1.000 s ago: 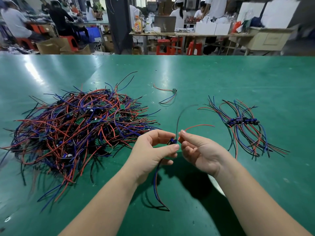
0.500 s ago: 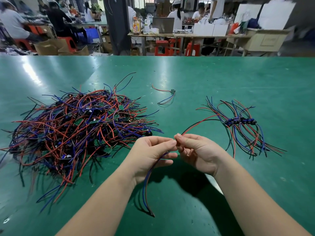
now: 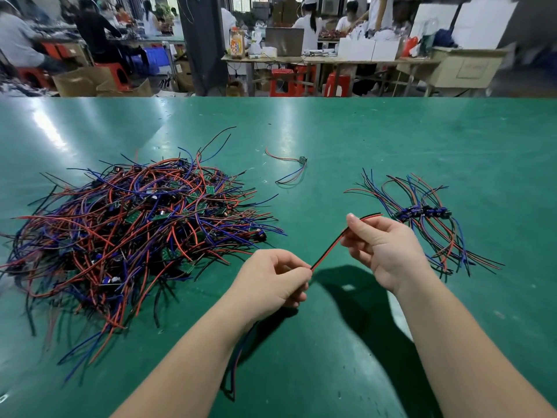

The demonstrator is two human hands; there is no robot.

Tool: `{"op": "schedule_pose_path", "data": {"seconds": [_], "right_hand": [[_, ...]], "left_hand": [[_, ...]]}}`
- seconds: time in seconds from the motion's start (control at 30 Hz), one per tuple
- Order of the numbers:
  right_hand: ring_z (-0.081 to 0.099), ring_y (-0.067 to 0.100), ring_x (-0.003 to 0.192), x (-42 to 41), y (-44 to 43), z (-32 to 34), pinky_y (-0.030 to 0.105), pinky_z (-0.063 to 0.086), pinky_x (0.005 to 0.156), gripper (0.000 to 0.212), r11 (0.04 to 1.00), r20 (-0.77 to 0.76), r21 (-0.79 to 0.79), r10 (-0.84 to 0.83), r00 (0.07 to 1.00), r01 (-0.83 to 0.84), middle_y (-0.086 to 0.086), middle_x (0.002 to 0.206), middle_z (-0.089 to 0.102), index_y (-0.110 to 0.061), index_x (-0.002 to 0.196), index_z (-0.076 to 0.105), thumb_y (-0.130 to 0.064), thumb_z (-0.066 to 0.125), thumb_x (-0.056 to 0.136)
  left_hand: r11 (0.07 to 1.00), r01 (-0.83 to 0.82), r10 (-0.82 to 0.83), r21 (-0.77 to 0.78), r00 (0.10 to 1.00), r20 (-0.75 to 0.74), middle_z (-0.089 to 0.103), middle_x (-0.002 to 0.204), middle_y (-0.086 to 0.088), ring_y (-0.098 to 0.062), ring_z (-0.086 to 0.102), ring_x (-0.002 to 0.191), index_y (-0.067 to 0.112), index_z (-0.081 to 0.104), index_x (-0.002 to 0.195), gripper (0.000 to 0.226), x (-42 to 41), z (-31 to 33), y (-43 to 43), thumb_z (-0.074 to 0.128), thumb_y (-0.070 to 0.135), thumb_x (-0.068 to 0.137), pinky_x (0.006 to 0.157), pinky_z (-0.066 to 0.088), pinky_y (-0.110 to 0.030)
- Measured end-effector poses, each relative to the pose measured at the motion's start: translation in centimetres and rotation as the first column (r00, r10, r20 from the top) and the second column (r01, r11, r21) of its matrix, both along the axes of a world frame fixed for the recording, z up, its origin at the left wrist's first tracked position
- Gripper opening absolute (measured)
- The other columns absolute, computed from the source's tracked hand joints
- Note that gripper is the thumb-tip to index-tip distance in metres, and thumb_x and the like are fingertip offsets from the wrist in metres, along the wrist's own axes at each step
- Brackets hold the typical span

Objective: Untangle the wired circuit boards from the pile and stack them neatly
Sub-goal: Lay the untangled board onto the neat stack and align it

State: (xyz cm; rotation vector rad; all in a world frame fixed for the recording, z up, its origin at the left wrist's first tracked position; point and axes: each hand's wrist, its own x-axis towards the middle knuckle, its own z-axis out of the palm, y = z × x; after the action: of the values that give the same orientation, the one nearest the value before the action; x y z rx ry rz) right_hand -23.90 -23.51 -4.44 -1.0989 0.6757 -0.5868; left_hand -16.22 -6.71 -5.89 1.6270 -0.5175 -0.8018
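A big tangled pile (image 3: 135, 224) of small green circuit boards with red, blue and black wires lies on the left of the green table (image 3: 391, 140). A tidy stack of boards (image 3: 422, 212) with wires fanned out sits at the right. My left hand (image 3: 271, 279) grips one wired board; the board itself is hidden in my fingers and its blue and red wires hang below my wrist. My right hand (image 3: 382, 245) pinches that board's red and black wire pair (image 3: 330, 250), stretched straight between both hands.
One loose wired board (image 3: 297, 167) lies alone beyond the pile. The table's far edge runs across the top; behind it are people at other benches, red stools and cardboard boxes.
My hands have moved apart. The right hand slid up and right along the red and black wires, pulling them straight together. The left hand stayed low, holding the board end.
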Motion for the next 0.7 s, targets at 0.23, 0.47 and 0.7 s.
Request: {"op": "schedule_pose_path", "data": {"seconds": [0.23, 0.47, 0.7], "right_hand": [[0.069, 0.017, 0.056, -0.4, -0.8, 0.5, 0.019, 0.050, 0.044, 0.023, 0.998, 0.085, -0.066, 0.004, 0.996, 0.002, 0.007, 0.065, 0.071, -0.012, 0.067, 0.051, -0.018, 0.073, 0.069], [0.071, 0.030, 0.061, -1.1, -1.1, 1.1, 0.023, 0.051, 0.042, 0.028, 0.993, 0.178, -0.055, 0.112, 0.978, -0.104, 0.010, 0.058, 0.064, -0.016, 0.068, 0.039, -0.018, 0.058, 0.088], [0.071, 0.024, 0.064, -1.1, -1.0, 0.9, 0.022, 0.049, 0.042, 0.026, 0.989, 0.177, -0.079, 0.137, 0.975, -0.125, 0.008, 0.063, 0.067, -0.016, 0.070, 0.040, -0.028, 0.062, 0.076]], "left_hand": [[0.997, 0.042, -0.044, -0.072, 0.999, -0.026, 0.063, 0.060, -0.003, -0.014, 0.061, 0.052, 0.010, 0.065, 0.076, 0.011, 0.2, 0.0, 0.4, 0.067, 0.011, 0.087, 0.053, 0.055, -0.024], [0.989, 0.081, -0.085, -0.125, 0.996, -0.026, 0.066, 0.066, 0.000, -0.010, 0.063, 0.058, 0.010, 0.065, 0.086, 0.004, 0.6, 0.2, 0.6, 0.064, 0.012, 0.089, 0.056, 0.054, -0.021], [0.995, 0.084, -0.075, -0.062, 0.989, 0.129, 0.063, 0.074, -0.008, -0.009, 0.063, 0.060, 0.014, 0.063, 0.085, 0.005, 1.0, -0.2, 0.6, 0.064, 0.011, 0.089, 0.059, 0.055, -0.023]]}}
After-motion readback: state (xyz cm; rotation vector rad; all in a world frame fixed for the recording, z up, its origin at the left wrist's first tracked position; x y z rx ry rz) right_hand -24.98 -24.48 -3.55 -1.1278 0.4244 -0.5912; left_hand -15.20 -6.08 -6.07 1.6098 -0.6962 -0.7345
